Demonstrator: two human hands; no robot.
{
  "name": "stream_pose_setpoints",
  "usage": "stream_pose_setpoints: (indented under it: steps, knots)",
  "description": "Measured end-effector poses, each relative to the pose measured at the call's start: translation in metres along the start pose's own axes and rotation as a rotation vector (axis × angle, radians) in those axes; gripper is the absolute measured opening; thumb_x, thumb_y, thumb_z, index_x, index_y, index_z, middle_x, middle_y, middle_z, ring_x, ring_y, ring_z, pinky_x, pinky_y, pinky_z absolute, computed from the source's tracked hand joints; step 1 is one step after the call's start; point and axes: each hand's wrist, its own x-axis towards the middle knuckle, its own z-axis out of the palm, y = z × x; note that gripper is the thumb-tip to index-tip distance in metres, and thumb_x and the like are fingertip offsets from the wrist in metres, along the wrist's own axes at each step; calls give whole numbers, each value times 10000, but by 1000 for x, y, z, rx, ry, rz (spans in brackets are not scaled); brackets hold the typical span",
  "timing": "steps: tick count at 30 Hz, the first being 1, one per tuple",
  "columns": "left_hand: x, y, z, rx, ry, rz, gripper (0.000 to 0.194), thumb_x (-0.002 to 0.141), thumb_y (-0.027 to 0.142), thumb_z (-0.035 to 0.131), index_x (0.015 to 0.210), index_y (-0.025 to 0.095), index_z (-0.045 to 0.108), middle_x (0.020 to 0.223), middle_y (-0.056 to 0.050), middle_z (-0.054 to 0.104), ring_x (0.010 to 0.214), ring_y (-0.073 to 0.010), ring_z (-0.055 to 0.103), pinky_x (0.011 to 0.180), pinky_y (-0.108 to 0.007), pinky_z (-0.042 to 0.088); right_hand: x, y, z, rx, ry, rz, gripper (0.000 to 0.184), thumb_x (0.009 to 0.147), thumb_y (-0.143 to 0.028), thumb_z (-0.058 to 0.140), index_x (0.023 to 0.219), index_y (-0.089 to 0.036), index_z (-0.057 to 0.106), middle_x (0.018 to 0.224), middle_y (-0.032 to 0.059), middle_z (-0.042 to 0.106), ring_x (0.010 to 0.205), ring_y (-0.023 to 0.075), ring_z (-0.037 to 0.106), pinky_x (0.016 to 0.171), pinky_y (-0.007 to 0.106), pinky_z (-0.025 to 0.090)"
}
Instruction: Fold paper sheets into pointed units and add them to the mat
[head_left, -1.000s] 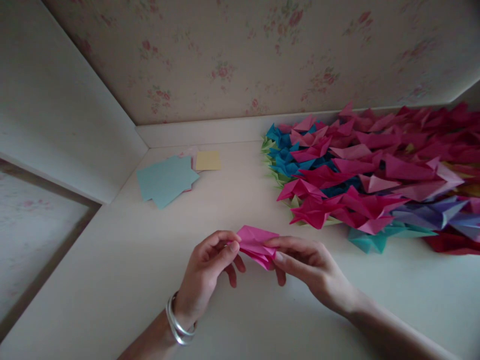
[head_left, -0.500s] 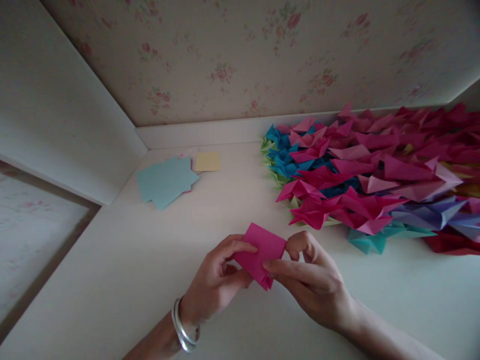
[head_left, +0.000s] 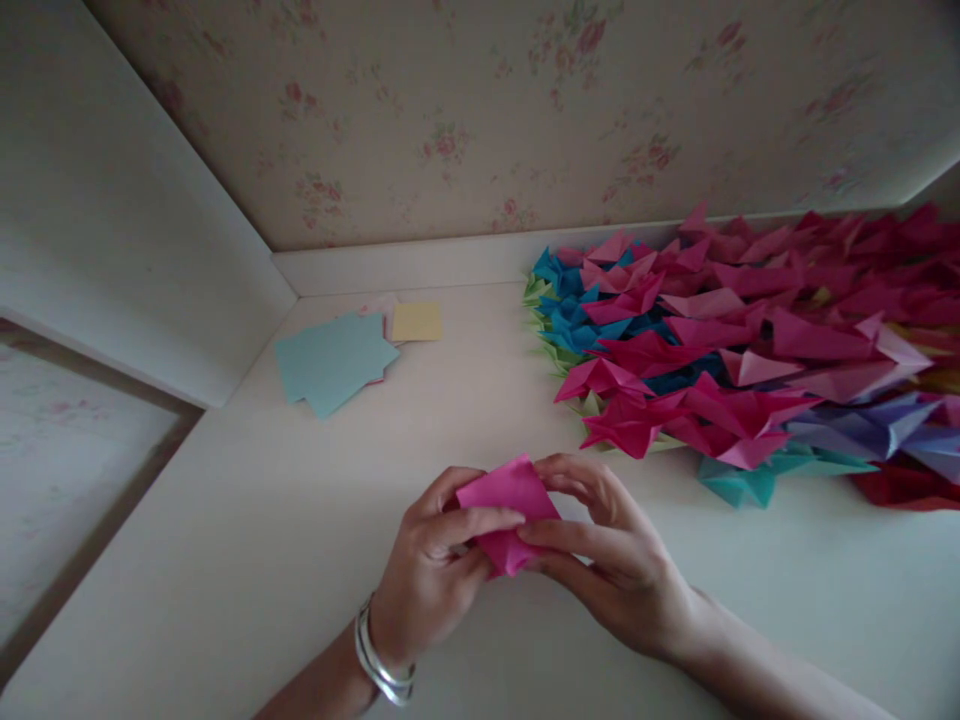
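Observation:
A folded piece of pink origami paper (head_left: pixel 511 487) is held between both hands, a little above the white table. My left hand (head_left: pixel 442 550) grips its left side, the index finger lying across the front and the thumb near the lower edge. At the right side, my right hand (head_left: pixel 611 555) pinches the lower corner between index finger and thumb, while its other fingers curl at the upper right edge. The lower part of the paper bulges between the fingertips. The back of the paper is hidden. A silver bangle (head_left: pixel 382 665) circles my left wrist.
Many folded paper pieces (head_left: pixel 720 340) in pink, blue, green, purple and red are heaped along the right back. Light blue paper sheets (head_left: pixel 330 360) lie at the back left beside a yellow paper square (head_left: pixel 418 322). A white panel (head_left: pixel 135 190) stands at the left, a flowered wall behind.
The pink paper has turned in my hands, and its lower part now bulges. My left index finger has moved further across it; my right hand's upper fingers have shifted left to its top edge.

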Motion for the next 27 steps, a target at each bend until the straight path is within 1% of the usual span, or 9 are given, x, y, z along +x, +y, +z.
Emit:
stream_pose_setpoints:
  steps: [2, 5, 7, 11, 15, 18, 20, 24, 27]
  knots:
    - [2, 1, -1, -23, 23, -4, 373, 785, -11, 683, 980, 285, 801, 1036, -52, 661, 868, -162, 677, 708, -221, 565, 1, 0, 0, 88, 13, 57, 340, 884, -74, 682, 1151, -283, 704, 1296, 74, 486, 1214, 260, 546, 989, 414, 536]
    - [5, 3, -3, -44, 44, -50, 316, 798, 30, 706, 944, 289, 812, 1014, -44, 694, 872, -165, 685, 723, -220, 563, 3, 1, 0, 157, 33, 179, 275, 899, -116, 680, 1095, -299, 739, 1328, 69, 507, 1218, 259, 572, 976, 398, 559]
    - [5, 4, -4, -45, 41, -103, 250, 803, 74, 733, 909, 284, 816, 966, -33, 713, 850, -164, 683, 702, -212, 556, 4, 2, -1, 138, 31, 234, 214, 902, -160, 690, 1053, -294, 761, 1336, 71, 547, 1237, 263, 572, 989, 382, 550]
    - [6, 6, -4, -83, -24, -202, 72, 843, 193, 740, 847, 231, 801, 906, -28, 712, 809, -161, 667, 704, -225, 534, 6, 1, -2, 72, 47, 313, 132, 915, -198, 678, 968, -268, 776, 1294, 78, 656, 1196, 249, 624, 964, 346, 548]
    - [6, 11, -3, -126, -57, -281, 129, 906, 264, 673, 875, 209, 785, 948, -44, 682, 851, -177, 643, 710, -246, 510, 8, -3, -1, 92, 37, 431, 95, 925, -238, 662, 908, -240, 755, 1263, 88, 700, 1158, 247, 658, 935, 338, 549]
    - [6, 13, -2, -152, -70, -313, 183, 930, 277, 639, 847, 201, 782, 929, -44, 665, 857, -180, 623, 749, -262, 498, 11, -6, 1, 171, 12, 506, 107, 928, -269, 654, 891, -228, 746, 1242, 93, 713, 1170, 252, 653, 923, 328, 543]
    - [7, 13, -2, -170, -67, -333, 192, 934, 278, 634, 839, 200, 782, 900, -37, 658, 841, -175, 611, 784, -269, 489, 13, -8, 3, 239, -15, 533, 134, 937, -285, 643, 891, -223, 753, 1230, 92, 717, 1145, 250, 661, 908, 322, 540]
    - [8, 12, -2, -185, -76, -376, 203, 949, 285, 609, 869, 196, 773, 904, -34, 671, 863, -180, 622, 789, -261, 478, 16, -11, 7, 332, -59, 587, 177, 965, -305, 600, 973, -230, 760, 1111, 65, 756, 970, 205, 698, 840, 289, 537]
    - [7, 11, -1, -122, -92, -367, 238, 947, 316, 607, 818, 172, 745, 851, -36, 667, 813, -178, 621, 723, -252, 476, 14, -12, 8, 340, -36, 640, 209, 970, -334, 581, 949, -207, 745, 1006, 56, 767, 865, 186, 686, 776, 270, 530]
